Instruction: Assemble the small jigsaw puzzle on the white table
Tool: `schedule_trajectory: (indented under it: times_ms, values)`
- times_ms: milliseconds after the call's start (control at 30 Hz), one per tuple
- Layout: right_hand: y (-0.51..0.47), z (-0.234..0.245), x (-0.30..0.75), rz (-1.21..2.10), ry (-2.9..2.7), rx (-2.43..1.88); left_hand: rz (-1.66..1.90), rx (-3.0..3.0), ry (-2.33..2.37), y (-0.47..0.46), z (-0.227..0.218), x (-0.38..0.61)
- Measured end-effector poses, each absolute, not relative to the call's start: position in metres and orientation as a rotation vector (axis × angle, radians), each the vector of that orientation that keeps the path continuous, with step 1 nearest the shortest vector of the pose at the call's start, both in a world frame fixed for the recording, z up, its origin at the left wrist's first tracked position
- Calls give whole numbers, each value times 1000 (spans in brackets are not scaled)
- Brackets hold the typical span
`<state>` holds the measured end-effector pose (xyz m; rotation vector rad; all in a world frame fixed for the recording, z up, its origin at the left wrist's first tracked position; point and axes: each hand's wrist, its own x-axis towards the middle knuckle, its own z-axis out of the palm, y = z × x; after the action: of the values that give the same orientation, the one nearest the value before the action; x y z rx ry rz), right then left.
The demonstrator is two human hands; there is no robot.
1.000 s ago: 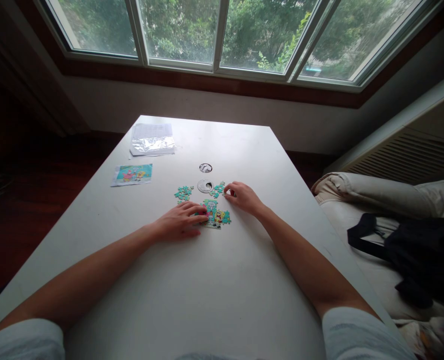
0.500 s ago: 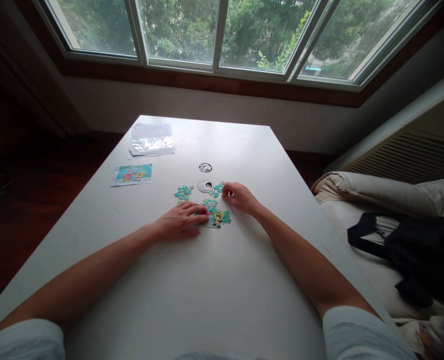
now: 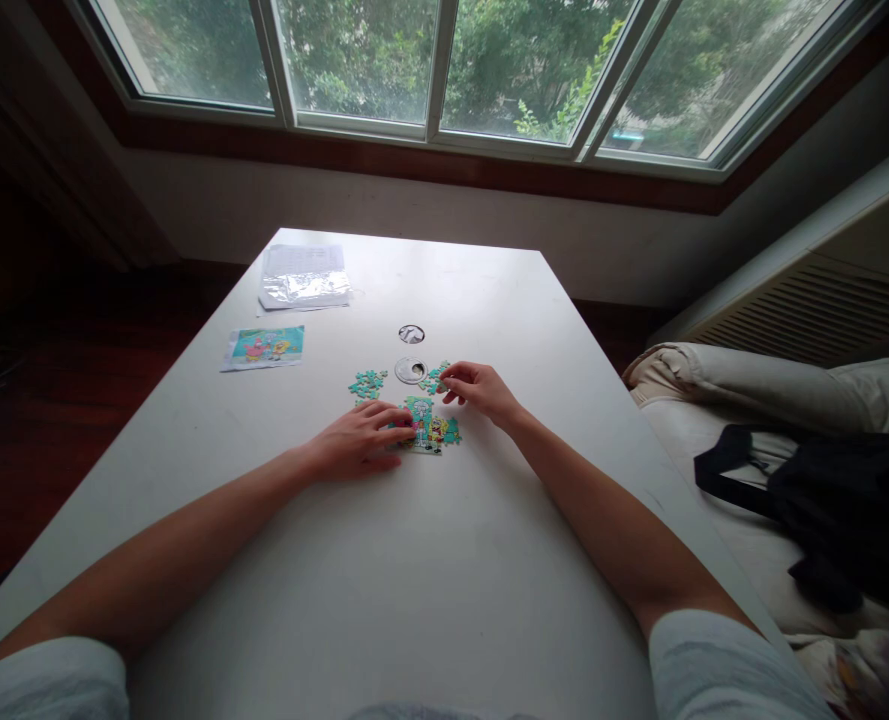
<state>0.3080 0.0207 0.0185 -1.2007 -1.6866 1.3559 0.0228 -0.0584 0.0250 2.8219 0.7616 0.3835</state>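
Observation:
A partly joined jigsaw puzzle [image 3: 423,425] with cartoon figures on a teal ground lies on the white table. My left hand [image 3: 361,435] lies over its left side, fingers stretched out and resting on the joined pieces, hiding that part. Beyond the puzzle's upper right, my right hand [image 3: 478,388] pinches a small puzzle piece [image 3: 442,387] between thumb and fingertips; most of it is hidden. Just behind those fingers is a small heap of loose teal pieces [image 3: 430,381]. Another heap of loose pieces [image 3: 367,385] lies beyond my left hand.
Two round flat items, a pale disc [image 3: 406,371] and a darker-rimmed disc [image 3: 412,334], lie behind the puzzle. At left are a cartoon picture sheet [image 3: 268,346] and papers with a clear plastic bag [image 3: 305,278]. A black bag [image 3: 841,500] sits on the seat at right.
My right hand has shifted slightly left, and its fingers have lifted and extended a little over the right heap of pieces. My left hand stays on the puzzle.

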Motion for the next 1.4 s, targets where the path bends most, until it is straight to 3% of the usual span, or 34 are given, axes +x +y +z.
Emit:
schedule_trajectory:
  times_ms: [367,1400]
  values:
    - [18,22,306,1576,-1553,-1238,432,2809,752,-58,25,23]
    - [17,21,304,1487,-1625,-1221,444,2832,805,-56,21,22]
